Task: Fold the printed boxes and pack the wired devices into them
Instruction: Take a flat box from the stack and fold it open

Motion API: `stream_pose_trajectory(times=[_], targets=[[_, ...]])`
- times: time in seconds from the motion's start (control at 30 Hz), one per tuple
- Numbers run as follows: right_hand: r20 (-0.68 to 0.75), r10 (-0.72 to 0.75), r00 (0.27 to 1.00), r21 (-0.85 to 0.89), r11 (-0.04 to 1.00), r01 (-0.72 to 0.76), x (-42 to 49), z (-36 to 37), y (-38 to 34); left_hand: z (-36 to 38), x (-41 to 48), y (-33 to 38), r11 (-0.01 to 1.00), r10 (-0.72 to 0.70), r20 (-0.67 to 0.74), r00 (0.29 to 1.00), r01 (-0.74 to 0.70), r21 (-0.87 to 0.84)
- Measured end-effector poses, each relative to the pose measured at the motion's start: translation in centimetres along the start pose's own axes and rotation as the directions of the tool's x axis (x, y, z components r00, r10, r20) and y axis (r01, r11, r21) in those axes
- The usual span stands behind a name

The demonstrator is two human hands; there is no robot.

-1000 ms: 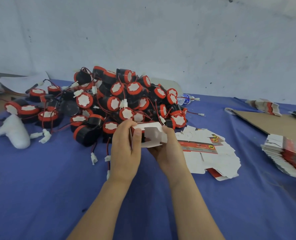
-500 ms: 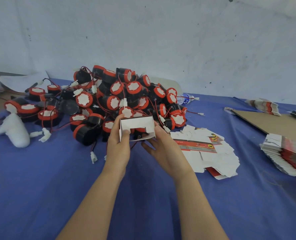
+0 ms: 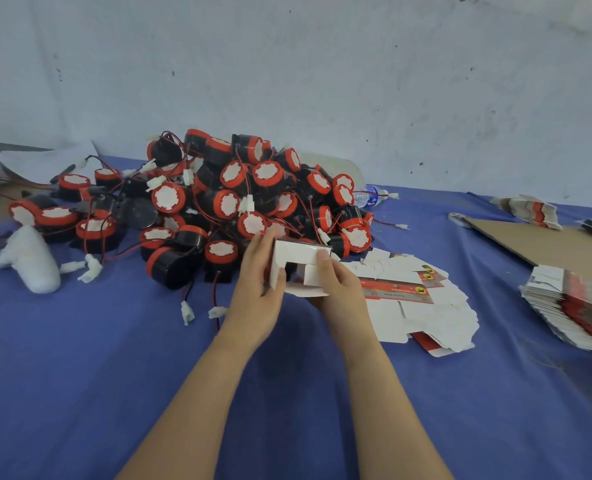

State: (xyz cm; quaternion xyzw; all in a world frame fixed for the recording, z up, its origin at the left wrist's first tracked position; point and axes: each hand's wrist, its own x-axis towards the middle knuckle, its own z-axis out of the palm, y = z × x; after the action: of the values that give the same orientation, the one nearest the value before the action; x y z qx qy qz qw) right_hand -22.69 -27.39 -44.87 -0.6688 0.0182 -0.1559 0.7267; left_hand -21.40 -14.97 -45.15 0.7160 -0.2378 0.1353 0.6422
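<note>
Nearest the camera, two bare forearms reach out over the blue-covered worktop [image 3: 114,375] towards the pile of wired devices [image 3: 239,195], and both hands meet just in front of it. The left hand [image 3: 258,289] grips the left end of a half-formed printed box [image 3: 299,254], thumb on its white face. The right hand [image 3: 339,289] pinches the box's right side and holds a small end flap against it. The box is raised off the worktop, against the pile's near edge, with its end flaps not yet tucked. Something dark shows in the opening, and I cannot tell whether it is a device inside or the pile behind. To the right of the pile, a loose spread of flat boxes [image 3: 408,299] lies unfolded. Further right, well apart from the pile, a thick stack of flat blanks [image 3: 571,306] leans beside a brown cardboard sheet [image 3: 536,244]. The pile is large, red-rimmed black units tangled in red and black leads, and no finished, closed box can be seen anywhere. By this evidence the job is near its start: one box in forming, dozens of devices and blanks left. Behind the pile's right edge lies a water bottle [image 3: 369,197].
</note>
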Motion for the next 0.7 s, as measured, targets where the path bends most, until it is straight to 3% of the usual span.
stream_pose_trajectory(times=[0.07, 0.13, 0.23, 0.43, 0.6, 0.7], targets=[[-0.011, -0.004, 1.0, -0.039, 0.999, 0.003, 0.0, -0.2, 0.0, 0.3, 0.0, 0.2, 0.999, 0.012, 0.002, 1.0, -0.012, 0.034], [0.084, 0.009, 0.996, -0.055, 0.998, -0.004, 0.0, -0.5, -0.1, 0.0, 0.0, 0.1, 1.0, -0.017, -0.05, 0.999, 0.017, -0.008], [0.21, 0.06, 0.976, -0.072, 0.996, -0.046, -0.1, -0.5, -0.2, -0.4, 0.3, 0.2, 0.983, -0.155, -0.067, 0.986, 0.147, -0.111], [-0.034, 0.005, 0.999, -0.148, 0.989, -0.01, 0.1, -0.9, -0.4, -0.3, 0.5, 1.0, 0.943, -0.213, 0.142, 0.967, 0.242, -0.227], [-0.011, 0.05, 0.999, -0.066, 0.997, -0.051, 0.0, -1.1, -0.3, -0.6, 0.0, 0.0, 0.99, -0.119, 0.046, 0.992, 0.122, -0.077], [0.066, 0.044, 0.997, -0.013, 0.999, -0.044, -0.1, -0.8, -0.4, -0.3, 0.1, -0.6, 0.991, -0.134, -0.05, 0.99, 0.132, -0.035]])
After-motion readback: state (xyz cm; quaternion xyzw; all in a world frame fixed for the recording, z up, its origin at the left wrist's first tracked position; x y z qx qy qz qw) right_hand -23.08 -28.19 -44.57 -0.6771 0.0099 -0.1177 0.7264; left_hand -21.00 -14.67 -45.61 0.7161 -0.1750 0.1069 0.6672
